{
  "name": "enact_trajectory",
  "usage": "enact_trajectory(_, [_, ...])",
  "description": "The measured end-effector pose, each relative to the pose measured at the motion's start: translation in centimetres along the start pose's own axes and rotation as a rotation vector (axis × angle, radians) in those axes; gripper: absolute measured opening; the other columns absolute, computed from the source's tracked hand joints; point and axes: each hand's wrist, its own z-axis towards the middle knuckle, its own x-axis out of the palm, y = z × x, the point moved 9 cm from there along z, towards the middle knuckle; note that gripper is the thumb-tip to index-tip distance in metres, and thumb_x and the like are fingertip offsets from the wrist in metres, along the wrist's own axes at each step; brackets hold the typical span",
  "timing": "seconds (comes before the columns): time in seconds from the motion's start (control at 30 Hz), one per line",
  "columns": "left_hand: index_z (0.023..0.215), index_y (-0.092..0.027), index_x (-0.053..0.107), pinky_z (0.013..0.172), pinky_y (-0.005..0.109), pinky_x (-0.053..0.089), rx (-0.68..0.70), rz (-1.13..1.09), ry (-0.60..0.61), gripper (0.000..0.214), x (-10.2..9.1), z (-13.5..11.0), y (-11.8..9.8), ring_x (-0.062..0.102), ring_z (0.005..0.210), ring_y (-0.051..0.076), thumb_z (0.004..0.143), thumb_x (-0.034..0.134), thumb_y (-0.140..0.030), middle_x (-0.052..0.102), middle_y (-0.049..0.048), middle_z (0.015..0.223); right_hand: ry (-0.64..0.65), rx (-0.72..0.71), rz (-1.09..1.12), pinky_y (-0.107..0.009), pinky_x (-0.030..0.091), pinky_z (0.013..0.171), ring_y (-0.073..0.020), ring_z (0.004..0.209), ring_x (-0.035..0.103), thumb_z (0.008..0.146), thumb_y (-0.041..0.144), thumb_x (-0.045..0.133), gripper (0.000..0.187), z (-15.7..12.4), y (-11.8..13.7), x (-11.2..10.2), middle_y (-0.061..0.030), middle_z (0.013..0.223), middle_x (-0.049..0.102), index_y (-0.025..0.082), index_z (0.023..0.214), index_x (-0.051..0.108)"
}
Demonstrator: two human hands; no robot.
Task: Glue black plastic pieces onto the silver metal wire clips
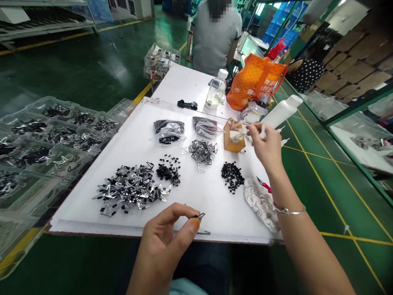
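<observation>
My left hand [167, 237] is closed in a pinch on a small metal clip [200, 216] with a black piece on it, held just above the near edge of the white board [135, 139]. My right hand [266, 144] reaches out to the far right, its fingers closed on a thin white stick [263, 132] next to a small orange box [233, 138]. Between the hands lie heaps of metal clips [129, 191] [202, 152] and of small black parts [232, 176] [168, 171].
Two plastic bags [168, 132] of parts lie at the back of the board. Red-handled pliers [264, 185] rest on a crumpled cloth [260, 203]. White bottles [281, 112], a clear bottle [216, 90] and an orange bag [254, 80] stand behind. Clear trays [46, 139] sit left. A person in grey [215, 37] is beyond.
</observation>
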Motion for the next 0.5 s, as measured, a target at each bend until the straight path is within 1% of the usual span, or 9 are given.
enact_trajectory(0.07, [0.076, -0.028, 0.078, 0.081, 0.022, 0.05, -0.048, -0.057, 0.036, 0.022, 0.1, 0.1, 0.3, 0.065, 0.09, 0.018, 0.077, 0.087, -0.047, 0.074, -0.0009, 0.083, 0.112, 0.038, 0.035, -0.035, 0.046, 0.071, -0.0188, 0.068, 0.055, 0.082, 0.038, 0.081, 0.028, -1.4, 0.7, 1.3, 0.0011, 0.071, 0.063, 0.02, 0.104, 0.077])
enact_trajectory(0.13, [0.077, -0.027, 0.079, 0.078, 0.021, 0.051, -0.07, -0.107, 0.026, 0.022, 0.1, 0.1, 0.5, 0.064, 0.085, 0.016, 0.076, 0.089, -0.047, 0.074, -0.0012, 0.082, 0.197, 0.085, 0.097, -0.032, 0.044, 0.065, -0.0164, 0.065, 0.052, 0.086, 0.042, 0.077, 0.034, -4.4, 2.0, 1.9, 0.003, 0.07, 0.058, 0.022, 0.114, 0.075])
enact_trajectory(0.2, [0.079, -0.027, 0.079, 0.079, 0.019, 0.051, -0.068, -0.131, -0.002, 0.021, 0.0, 0.2, 0.6, 0.065, 0.085, 0.015, 0.076, 0.09, -0.045, 0.075, -0.0017, 0.083, 0.33, 0.137, 0.172, -0.028, 0.039, 0.054, -0.0134, 0.056, 0.046, 0.091, 0.05, 0.071, 0.032, -8.7, 3.7, 2.6, 0.0031, 0.067, 0.056, 0.022, 0.104, 0.077])
enact_trajectory(0.23, [0.079, -0.027, 0.079, 0.08, 0.019, 0.052, -0.061, -0.134, -0.012, 0.021, 0.0, 0.2, 0.7, 0.065, 0.086, 0.015, 0.076, 0.09, -0.044, 0.075, -0.0018, 0.083, 0.443, 0.179, 0.233, -0.027, 0.035, 0.05, -0.012, 0.053, 0.044, 0.092, 0.054, 0.07, 0.033, -11.3, 4.6, 3.2, 0.003, 0.066, 0.056, 0.023, 0.098, 0.078])
enact_trajectory(0.27, [0.079, -0.027, 0.079, 0.081, 0.019, 0.052, -0.05, -0.134, -0.018, 0.02, 0.1, 0.2, 0.6, 0.066, 0.086, 0.015, 0.076, 0.09, -0.043, 0.076, -0.0019, 0.083, 0.612, 0.28, 0.409, -0.025, 0.032, 0.048, -0.0109, 0.053, 0.042, 0.091, 0.056, 0.071, 0.033, -14.2, 5.4, 4.2, 0.0026, 0.068, 0.058, 0.024, 0.095, 0.079])
enact_trajectory(0.3, [0.08, -0.027, 0.079, 0.081, 0.018, 0.052, -0.038, -0.133, -0.021, 0.019, 0.2, 0.2, 0.6, 0.066, 0.086, 0.014, 0.077, 0.09, -0.043, 0.076, -0.0021, 0.083, 0.724, 0.376, 0.543, -0.025, 0.034, 0.05, -0.0111, 0.057, 0.046, 0.09, 0.055, 0.074, 0.03, -16.9, 6.2, 4.8, 0.0022, 0.071, 0.058, 0.026, 0.094, 0.079])
enact_trajectory(0.37, [0.08, -0.027, 0.079, 0.08, 0.018, 0.052, -0.026, -0.136, -0.013, 0.019, 0.4, 0.2, 0.6, 0.065, 0.083, 0.014, 0.078, 0.089, -0.043, 0.076, -0.0027, 0.081, 0.755, 0.461, 0.717, -0.025, 0.037, 0.055, -0.0105, 0.061, 0.048, 0.088, 0.048, 0.079, 0.02, -20.2, 7.5, 4.6, 0.0026, 0.075, 0.058, 0.029, 0.094, 0.08])
enact_trajectory(0.43, [0.08, -0.027, 0.08, 0.077, 0.017, 0.052, -0.034, -0.152, -0.009, 0.02, 0.7, 0.0, 0.7, 0.064, 0.079, 0.012, 0.078, 0.09, -0.044, 0.075, -0.0035, 0.079, 0.686, 0.477, 0.76, -0.026, 0.04, 0.061, -0.0111, 0.067, 0.052, 0.089, 0.042, 0.08, 0.01, -21.6, 7.8, 3.9, 0.0021, 0.081, 0.059, 0.032, 0.093, 0.081])
enact_trajectory(0.5, [0.079, -0.026, 0.08, 0.075, 0.016, 0.053, -0.067, -0.184, 0.001, 0.02, 1.2, -0.1, 0.9, 0.065, 0.078, 0.012, 0.076, 0.091, -0.043, 0.075, -0.004, 0.077, 0.596, 0.474, 0.743, -0.026, 0.042, 0.064, -0.0123, 0.073, 0.055, 0.09, 0.039, 0.08, 0.006, -22.2, 7.5, 3.3, 0.0013, 0.084, 0.061, 0.034, 0.092, 0.082])
